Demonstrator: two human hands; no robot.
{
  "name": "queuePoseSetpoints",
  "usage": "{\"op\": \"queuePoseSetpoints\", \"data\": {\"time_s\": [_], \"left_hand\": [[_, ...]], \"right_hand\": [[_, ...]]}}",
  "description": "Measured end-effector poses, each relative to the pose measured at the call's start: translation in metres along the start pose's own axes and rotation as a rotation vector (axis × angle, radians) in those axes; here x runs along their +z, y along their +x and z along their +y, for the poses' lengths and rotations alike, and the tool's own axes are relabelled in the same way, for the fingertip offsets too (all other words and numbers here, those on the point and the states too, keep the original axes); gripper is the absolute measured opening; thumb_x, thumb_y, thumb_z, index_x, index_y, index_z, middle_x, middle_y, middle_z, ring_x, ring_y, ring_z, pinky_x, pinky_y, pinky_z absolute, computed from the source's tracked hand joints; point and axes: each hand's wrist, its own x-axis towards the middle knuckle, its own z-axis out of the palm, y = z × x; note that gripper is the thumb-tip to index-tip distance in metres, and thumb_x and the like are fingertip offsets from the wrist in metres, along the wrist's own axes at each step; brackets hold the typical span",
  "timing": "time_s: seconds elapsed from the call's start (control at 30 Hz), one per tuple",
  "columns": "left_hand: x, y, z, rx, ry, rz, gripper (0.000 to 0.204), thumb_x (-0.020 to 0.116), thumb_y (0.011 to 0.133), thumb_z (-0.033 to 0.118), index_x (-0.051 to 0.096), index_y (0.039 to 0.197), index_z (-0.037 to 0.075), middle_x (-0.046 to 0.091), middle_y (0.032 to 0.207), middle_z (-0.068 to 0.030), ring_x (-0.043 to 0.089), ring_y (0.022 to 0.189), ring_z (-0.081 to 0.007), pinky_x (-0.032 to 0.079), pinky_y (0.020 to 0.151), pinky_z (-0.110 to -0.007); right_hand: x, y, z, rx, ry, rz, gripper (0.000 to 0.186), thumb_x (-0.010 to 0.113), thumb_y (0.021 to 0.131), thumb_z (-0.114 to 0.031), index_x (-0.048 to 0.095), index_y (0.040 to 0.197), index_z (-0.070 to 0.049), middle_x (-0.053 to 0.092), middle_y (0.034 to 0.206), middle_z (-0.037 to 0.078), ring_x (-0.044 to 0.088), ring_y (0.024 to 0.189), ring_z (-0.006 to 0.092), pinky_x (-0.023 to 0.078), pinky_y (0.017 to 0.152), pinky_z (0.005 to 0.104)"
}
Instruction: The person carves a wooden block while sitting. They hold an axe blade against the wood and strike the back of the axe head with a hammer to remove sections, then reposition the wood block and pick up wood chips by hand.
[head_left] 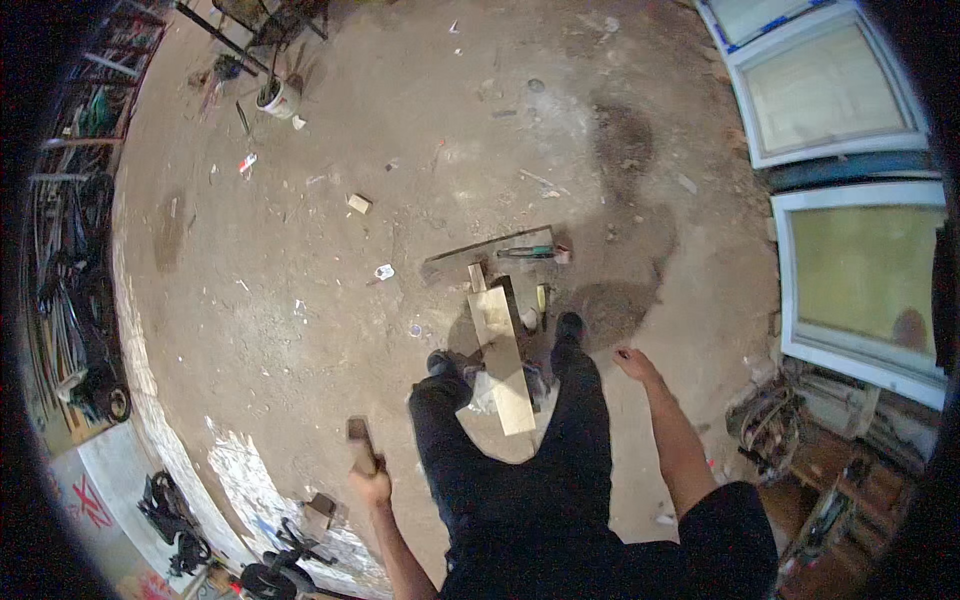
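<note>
In my left hand (pixel 372 486), closed and held out beside my left leg, is a short brown block-like piece (pixel 361 436) with a blurred, darker upper end. My right hand (pixel 632 364) is out past my right knee, fingers curled; a small dark spot shows at the fingertips, too small to name. Neither hand touches the pale wooden board (pixel 505 365) that lies lengthwise between my legs, over a whitish thing that it partly hides. At its far end lies a small wooden offcut (pixel 477 278). A yellow-handled tool (pixel 542 300) lies to the right of the board.
Beyond the board are a long thin strip (pixel 485 244) and a green tool (pixel 525 252). A small wood block (pixel 359 203) and scraps dot the dirt floor. Framed window panels (pixel 865 285) lean at the right. A white bucket (pixel 278 98) stands far left; cluttered shelves line the left wall.
</note>
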Motion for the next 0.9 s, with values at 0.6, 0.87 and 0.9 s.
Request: {"op": "queuePoseSetpoints", "data": {"time_s": [0.6,0.87,0.9], "left_hand": [[0.349,0.228,-0.326,-0.652,-0.48,0.209,0.024,0.067,0.081,0.011,0.052,0.097,0.004,0.054,0.068,-0.0028,0.051,0.054,-0.0145,0.041,0.048,-0.03],[0.353,0.369,-0.345,-0.391,-0.438,0.139,0.027,0.07,0.081,0.014,0.052,0.099,0.005,0.054,0.072,-0.0021,0.05,0.058,-0.0133,0.041,0.051,-0.029],[0.365,0.395,-0.343,-0.341,-0.45,0.104,0.027,0.07,0.081,0.014,0.052,0.099,0.006,0.054,0.072,-0.002,0.05,0.059,-0.0131,0.041,0.051,-0.029]], "right_hand": [[-0.14,0.6,-0.29,-0.623,-0.738,0.735,0.049,0.067,0.092,-0.034,0.054,0.136,-0.016,0.045,0.144,0.018,0.047,0.13,0.0368,0.039,0.109,0.0517],[-0.113,0.677,-0.281,-0.812,-0.898,0.804,0.047,0.073,0.083,-0.023,0.061,0.128,-0.016,0.056,0.133,0.015,0.055,0.122,0.0334,0.043,0.104,0.0484],[-0.137,0.682,-0.277,-0.744,-0.915,0.749,0.048,0.073,0.082,-0.02,0.061,0.128,-0.017,0.058,0.13,0.014,0.056,0.12,0.0332,0.043,0.105,0.047]]}}
